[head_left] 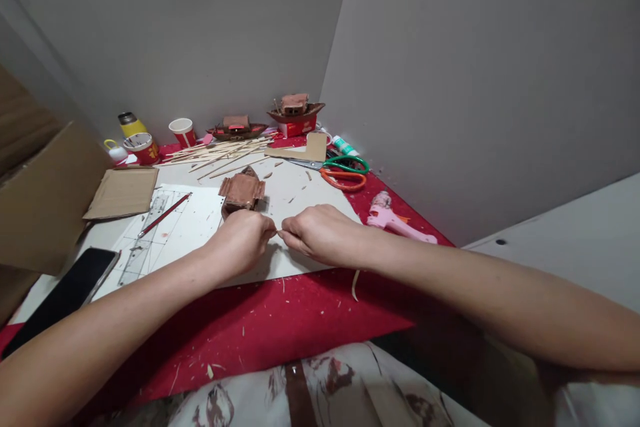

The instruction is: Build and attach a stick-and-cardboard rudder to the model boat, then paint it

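Observation:
My left hand (245, 235) and my right hand (320, 233) meet almost fingertip to fingertip above the white board (327, 197). Both are closed in a pinch. Between the fingertips is a tiny brownish piece (277, 231), too small to name. Just behind my left hand sits a small brown model cabin (243, 190) with a flat roof, its lower part hidden by the hand. A sheet of paper with a line drawing (200, 210) lies left of it, bearing a dark red pencil (165, 215) and a clear ruler (141, 240).
Thin wooden sticks (225, 152) lie behind, before two brown model boats (296, 107). Scissors (345, 172) and a pink glue gun (395, 220) lie right. Paper cups (183, 132), a cardboard box (45, 200) and a black phone (65, 293) are left. Grey walls close off the back and right.

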Available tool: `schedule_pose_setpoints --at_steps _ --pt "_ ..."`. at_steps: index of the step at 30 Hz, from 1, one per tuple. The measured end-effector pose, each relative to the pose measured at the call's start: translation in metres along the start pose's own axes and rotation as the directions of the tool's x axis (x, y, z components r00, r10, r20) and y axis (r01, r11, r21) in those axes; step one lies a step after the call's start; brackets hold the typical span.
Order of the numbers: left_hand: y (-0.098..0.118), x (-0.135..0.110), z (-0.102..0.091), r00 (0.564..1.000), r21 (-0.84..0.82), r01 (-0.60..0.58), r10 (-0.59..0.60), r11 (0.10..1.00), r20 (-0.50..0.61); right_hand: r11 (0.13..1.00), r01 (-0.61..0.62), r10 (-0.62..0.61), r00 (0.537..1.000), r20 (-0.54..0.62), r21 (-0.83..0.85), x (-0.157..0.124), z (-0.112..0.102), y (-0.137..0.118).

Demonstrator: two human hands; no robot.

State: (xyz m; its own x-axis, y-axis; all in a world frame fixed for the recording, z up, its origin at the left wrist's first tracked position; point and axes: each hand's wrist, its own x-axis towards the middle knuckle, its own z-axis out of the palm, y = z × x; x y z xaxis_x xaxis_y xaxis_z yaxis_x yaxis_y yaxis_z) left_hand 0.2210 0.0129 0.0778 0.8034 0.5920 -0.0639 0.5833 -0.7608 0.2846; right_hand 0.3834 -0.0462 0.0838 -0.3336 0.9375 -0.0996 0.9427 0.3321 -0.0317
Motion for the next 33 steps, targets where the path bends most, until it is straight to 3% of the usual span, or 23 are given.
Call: schedule_pose_setpoints --at_steps 6,11,17,20,23,25,28,30,33 --pt "0.009 0.015 0.005 0.994 -0.001 0.101 -0.101 0.995 -0.05 0.991 -0.134 0.134 0.991 -0.005 0.015 0.004 0.005 -0.003" --pt "0.009 0.025 0.002 0.975 -0.353 0.142 -0.193 0.925 -0.114 0.985 -0.172 0.173 0.981 -0.083 0.024 0.003 0.005 -0.002" --pt "0.006 0.014 -0.004 0.987 -0.689 0.128 -0.163 0.713 0.014 0.995 -0.083 0.087 0.993 -0.076 0.054 -0.007 -0.003 0.008" --pt "0.01 0.006 -0.003 0.982 -0.646 0.048 -0.154 0.761 -0.108 0.997 -0.049 0.054 0.993 -0.101 0.052 -0.009 -0.005 0.011" --pt "0.017 0.0 -0.001 0.935 -0.561 -0.049 -0.159 0.827 -0.316 0.992 -0.057 0.08 0.974 -0.212 0.11 -0.01 -0.004 0.011" --pt "0.022 -0.003 0.0 0.894 -0.585 -0.114 -0.174 0.803 -0.413 0.952 0.052 0.052 0.944 -0.327 0.302 -0.01 -0.003 0.01" --pt "0.027 -0.007 -0.002 0.858 -0.623 -0.199 -0.173 0.757 -0.484 0.799 0.286 0.0 0.88 -0.475 0.529 -0.011 -0.001 0.011" --pt "0.029 -0.008 -0.003 0.838 -0.565 -0.219 -0.144 0.795 -0.527 0.828 0.313 -0.019 0.845 -0.534 0.465 -0.012 0.0 0.013" --pt "0.029 -0.006 -0.004 0.821 -0.446 -0.185 -0.111 0.876 -0.56 0.941 0.196 -0.015 0.838 -0.546 0.274 -0.011 0.002 0.014"
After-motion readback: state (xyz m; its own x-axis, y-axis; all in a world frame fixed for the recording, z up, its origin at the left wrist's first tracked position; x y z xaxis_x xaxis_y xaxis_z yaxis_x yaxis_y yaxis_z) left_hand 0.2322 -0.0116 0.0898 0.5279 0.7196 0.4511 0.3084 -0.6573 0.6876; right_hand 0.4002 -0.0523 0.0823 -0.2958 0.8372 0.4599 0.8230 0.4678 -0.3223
